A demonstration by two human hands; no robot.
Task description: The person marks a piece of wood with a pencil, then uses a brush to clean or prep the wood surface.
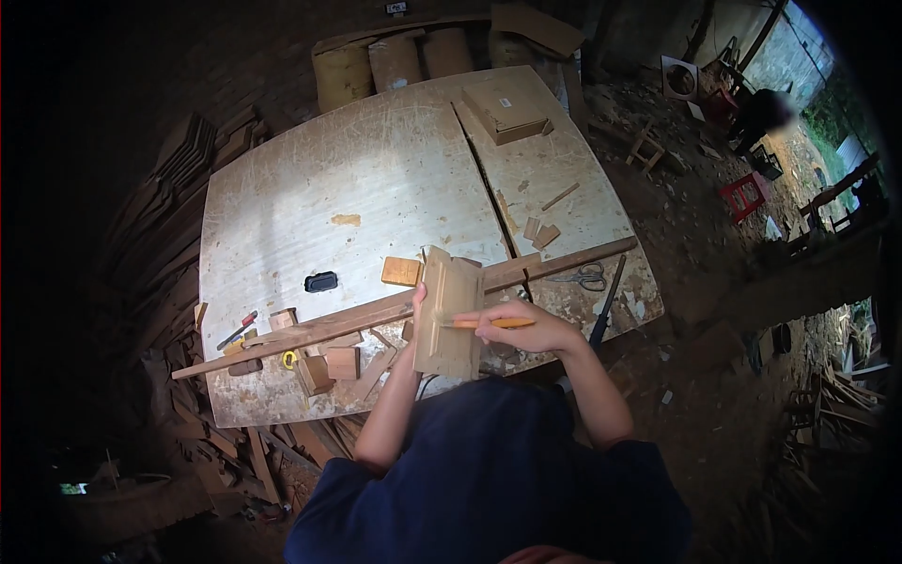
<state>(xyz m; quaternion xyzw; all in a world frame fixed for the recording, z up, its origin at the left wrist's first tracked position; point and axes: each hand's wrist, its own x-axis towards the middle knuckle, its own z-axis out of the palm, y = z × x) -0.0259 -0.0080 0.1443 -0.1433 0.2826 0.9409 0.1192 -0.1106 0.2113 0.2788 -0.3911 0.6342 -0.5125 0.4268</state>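
Note:
A pale wooden panel with a raised frame (448, 315) is held upright near my chest, above the front edge of the worktable (376, 197). My left hand (418, 299) grips its left edge; most of the fingers are hidden behind the panel. My right hand (524, 329) is closed around an orange-handled brush or similar tool (505, 322), whose tip meets the panel's face. Behind the panel, a long wooden strip (329, 327) crosses the table. Just left of the panel is a small wooden block (401, 272).
A black tray (321, 282) lies at mid-table. Wood blocks (343, 363) and a yellow tape (289, 359) sit front left; scissors (590, 275) and a dark saw-like tool (608, 305) front right. A cardboard box (505, 108) stands at the back. A person (754, 120) bends far right.

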